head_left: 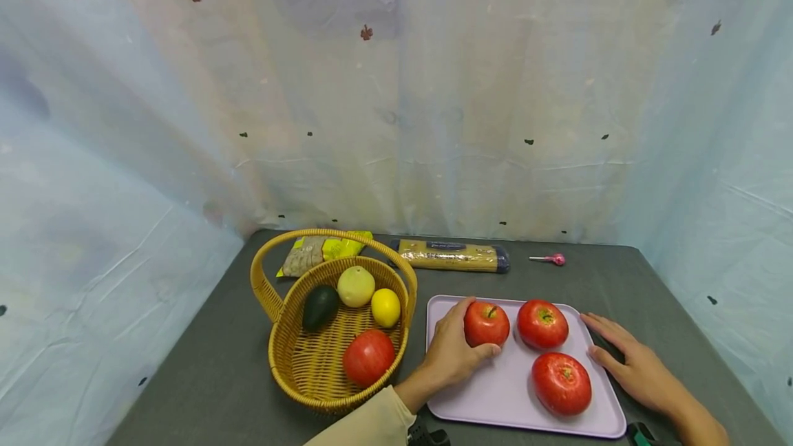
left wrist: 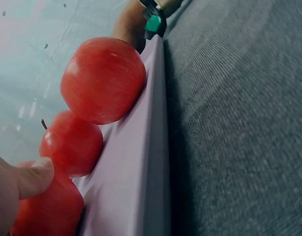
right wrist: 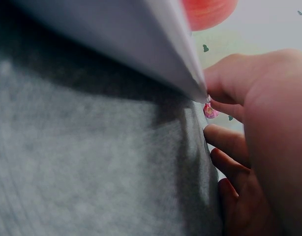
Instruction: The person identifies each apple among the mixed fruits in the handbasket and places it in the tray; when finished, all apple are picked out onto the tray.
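Observation:
My left hand (head_left: pixel 454 351) grips a red apple (head_left: pixel 487 323) at the left side of the lilac tray (head_left: pixel 489 401), thumb and fingers around it. In the left wrist view the thumb presses on that apple (left wrist: pixel 55 209). Two more red apples, one at the back (head_left: pixel 542 324) and a larger one in front (head_left: pixel 561 384), sit on the tray's right half. My right hand (head_left: pixel 638 367) lies at the tray's right edge, fingers loosely extended. The right wrist view shows its thumb against the tray rim (right wrist: pixel 183 54), the other fingers low near the table.
Left of the tray stands a wicker basket (head_left: pixel 277 356) with a tall handle. Inside are an avocado (head_left: pixel 321 308), a pale green round fruit (head_left: pixel 356 286), a lemon (head_left: pixel 386 308) and a red fruit (head_left: pixel 369 358). Behind lie a yellow bag (head_left: pixel 310 255), a noodle pack (head_left: pixel 455 256) and a lollipop (head_left: pixel 557 259).

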The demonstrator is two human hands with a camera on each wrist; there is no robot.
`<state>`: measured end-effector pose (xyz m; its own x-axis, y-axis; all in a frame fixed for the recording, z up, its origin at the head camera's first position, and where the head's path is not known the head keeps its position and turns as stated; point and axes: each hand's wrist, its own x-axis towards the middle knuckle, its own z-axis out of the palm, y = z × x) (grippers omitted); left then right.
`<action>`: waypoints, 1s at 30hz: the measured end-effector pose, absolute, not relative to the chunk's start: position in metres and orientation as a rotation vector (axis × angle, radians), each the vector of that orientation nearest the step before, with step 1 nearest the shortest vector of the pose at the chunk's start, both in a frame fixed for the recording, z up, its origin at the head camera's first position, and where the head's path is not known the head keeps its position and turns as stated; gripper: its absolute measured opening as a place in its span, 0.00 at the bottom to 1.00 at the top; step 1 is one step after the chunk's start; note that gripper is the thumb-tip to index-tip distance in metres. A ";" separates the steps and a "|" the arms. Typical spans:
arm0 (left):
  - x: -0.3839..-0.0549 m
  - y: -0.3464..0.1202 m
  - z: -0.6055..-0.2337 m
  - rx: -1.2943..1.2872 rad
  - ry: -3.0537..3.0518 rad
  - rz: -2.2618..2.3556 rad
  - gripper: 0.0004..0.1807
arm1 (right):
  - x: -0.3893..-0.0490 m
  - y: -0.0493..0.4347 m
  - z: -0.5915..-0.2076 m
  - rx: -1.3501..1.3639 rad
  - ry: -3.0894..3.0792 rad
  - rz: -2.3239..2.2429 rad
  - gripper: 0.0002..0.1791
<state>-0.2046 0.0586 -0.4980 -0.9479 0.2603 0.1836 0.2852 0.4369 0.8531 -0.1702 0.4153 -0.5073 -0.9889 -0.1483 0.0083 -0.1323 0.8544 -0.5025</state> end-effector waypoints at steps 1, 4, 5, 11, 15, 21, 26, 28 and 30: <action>-0.205 0.058 -0.498 -0.505 -2.646 -1.561 0.49 | -0.170 0.415 -0.507 -0.226 2.993 -0.808 0.40; -0.204 0.059 -0.498 -0.506 -2.656 -1.540 0.51 | -0.170 0.416 -0.507 -0.232 2.997 -0.810 0.40; -0.204 0.059 -0.498 -0.502 -2.660 -1.540 0.53 | -0.170 0.416 -0.507 -0.232 2.997 -0.810 0.40; -0.199 0.060 -0.487 -0.497 -2.688 -1.489 0.60 | -0.171 0.417 -0.508 -0.225 3.001 -0.803 0.40; -0.186 0.054 -0.465 -0.602 -2.668 -1.402 0.60 | -0.171 0.417 -0.508 -0.227 2.999 -0.804 0.40; -0.161 0.026 -0.429 -0.840 -2.597 -1.490 0.55 | -0.170 0.418 -0.509 -0.218 2.987 -0.797 0.40; -0.151 -0.016 -0.413 -1.021 -2.453 -1.906 0.48 | -0.172 0.418 -0.508 -0.200 2.980 -0.791 0.40; -0.148 -0.037 -0.411 -1.023 -2.414 -2.091 0.44 | -0.173 0.418 -0.508 -0.199 2.981 -0.786 0.40; -0.146 -0.057 -0.411 -1.009 -2.380 -2.225 0.41 | -0.173 0.418 -0.507 -0.202 2.984 -0.782 0.40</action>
<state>-0.1455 -0.0573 -0.4109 -0.7923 0.5788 0.1933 0.2320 -0.0073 0.9727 -0.1732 0.4177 -0.5074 -0.9902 -0.1390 -0.0156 -0.1135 0.8636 -0.4912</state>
